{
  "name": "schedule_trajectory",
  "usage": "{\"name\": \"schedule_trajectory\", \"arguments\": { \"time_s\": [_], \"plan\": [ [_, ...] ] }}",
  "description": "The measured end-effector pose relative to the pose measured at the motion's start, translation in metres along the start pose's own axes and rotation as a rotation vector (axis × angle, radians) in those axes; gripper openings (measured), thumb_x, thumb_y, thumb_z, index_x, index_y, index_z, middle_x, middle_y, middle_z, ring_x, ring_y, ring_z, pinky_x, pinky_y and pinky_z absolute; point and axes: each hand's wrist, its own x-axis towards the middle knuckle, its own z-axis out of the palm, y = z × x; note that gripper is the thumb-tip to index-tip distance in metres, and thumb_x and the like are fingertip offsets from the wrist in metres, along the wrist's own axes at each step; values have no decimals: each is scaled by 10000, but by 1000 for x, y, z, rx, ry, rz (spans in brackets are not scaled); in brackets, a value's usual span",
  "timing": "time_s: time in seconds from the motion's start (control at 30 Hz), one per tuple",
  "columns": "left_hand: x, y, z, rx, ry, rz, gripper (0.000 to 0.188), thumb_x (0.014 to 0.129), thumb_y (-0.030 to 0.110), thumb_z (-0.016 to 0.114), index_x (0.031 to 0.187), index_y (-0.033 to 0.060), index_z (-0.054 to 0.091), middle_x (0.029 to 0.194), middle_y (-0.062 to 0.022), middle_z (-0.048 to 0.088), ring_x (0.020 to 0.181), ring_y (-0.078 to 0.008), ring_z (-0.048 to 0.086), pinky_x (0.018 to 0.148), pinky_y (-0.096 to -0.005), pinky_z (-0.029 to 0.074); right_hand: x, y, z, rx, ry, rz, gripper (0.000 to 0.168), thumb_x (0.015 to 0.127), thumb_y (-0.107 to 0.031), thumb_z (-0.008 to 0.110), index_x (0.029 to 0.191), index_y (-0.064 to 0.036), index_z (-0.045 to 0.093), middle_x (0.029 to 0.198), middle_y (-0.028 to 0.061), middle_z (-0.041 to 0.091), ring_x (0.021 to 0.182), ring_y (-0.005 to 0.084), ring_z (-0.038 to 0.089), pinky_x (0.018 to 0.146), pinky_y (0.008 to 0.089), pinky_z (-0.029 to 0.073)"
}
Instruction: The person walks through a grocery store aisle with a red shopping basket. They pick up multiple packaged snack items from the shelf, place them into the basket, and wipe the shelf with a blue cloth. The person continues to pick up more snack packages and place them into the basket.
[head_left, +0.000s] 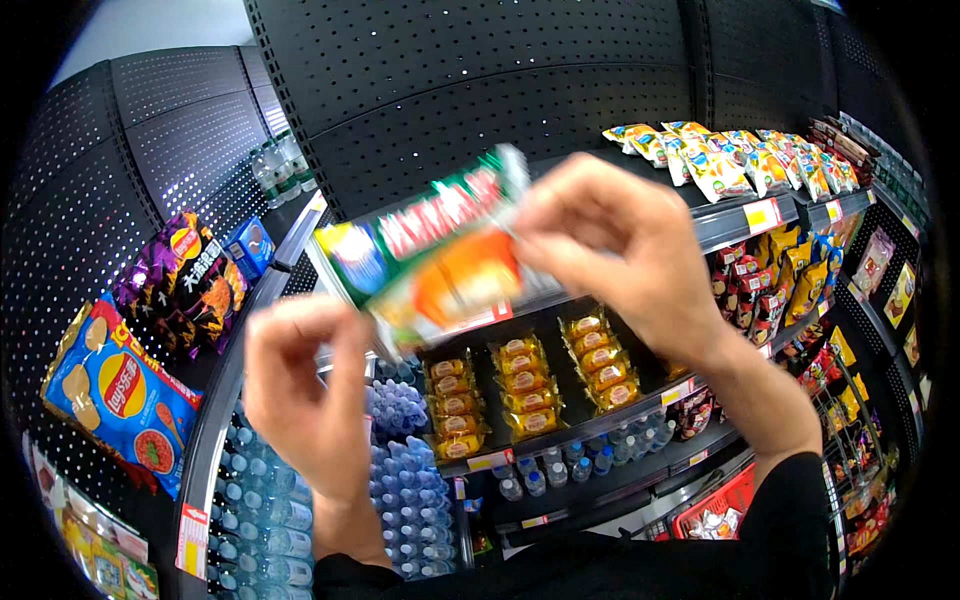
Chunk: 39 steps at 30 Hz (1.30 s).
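Observation:
A packaged snack in a green, white and orange wrapper (442, 255) is stretched between my two hands above the shelves, somewhat blurred and tilted up to the right. My left hand (307, 382) pinches its lower left end with thumb and fingers. The upper right end is gripped by my right hand (615, 240). Below the packet, rows of small cakes in clear wrappers (529, 390) lie on a black shelf. Similar white and orange packets (720, 169) are heaped on the upper shelf at the right.
Bottled water (262, 510) is stacked at lower left, beside shrink-wrapped bottles (412, 495). Chip bags (120, 390) stand on the left shelf. A black perforated back panel (480, 67) rises ahead. At lower right are a red basket (720, 495) and a wire rack (847, 435).

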Motion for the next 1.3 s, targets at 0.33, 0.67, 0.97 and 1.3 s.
{"name": "schedule_trajectory", "arguments": {
  "time_s": [0.33, 0.67, 0.97, 1.3],
  "plan": [
    [119, -165, -47, -156, -284, -363, 258, 934, 175, 745, 1130, 13, 705, 942, -15, 719, 769, -39, 613, 688, -195, 480, 162, 108, 57, -213, -232, 120, 275, 892, -159, 765, 1082, 34, 719, 972, 109, 735, 825, 152, 683, 612, 289, 572],
    [121, -258, -45, -76, -410, -555, 236, 898, 169, 747, 1075, 12, 747, 816, 19, 699, 656, -24, 587, 538, -163, 399, 189, 159, 87, -527, -328, 385, 318, 821, -86, 778, 1110, 44, 743, 1016, 173, 753, 746, 188, 718, 604, 301, 607],
    [118, -272, -38, 35, -430, -534, 247, 895, 189, 736, 1061, 9, 763, 803, 21, 691, 659, -32, 560, 553, -189, 394, 185, 165, 91, -594, -348, 448, 316, 886, -137, 768, 1161, 16, 734, 1064, 156, 750, 753, 170, 691, 664, 315, 587],
    [110, -250, -39, 63, -203, -395, 244, 961, 177, 677, 1081, -29, 726, 972, -77, 713, 698, -90, 608, 614, -217, 476, 189, 161, 73, -619, -282, 169, 285, 882, -114, 696, 1125, 33, 721, 1000, 170, 747, 699, 172, 705, 629, 328, 577]
  ]
}}
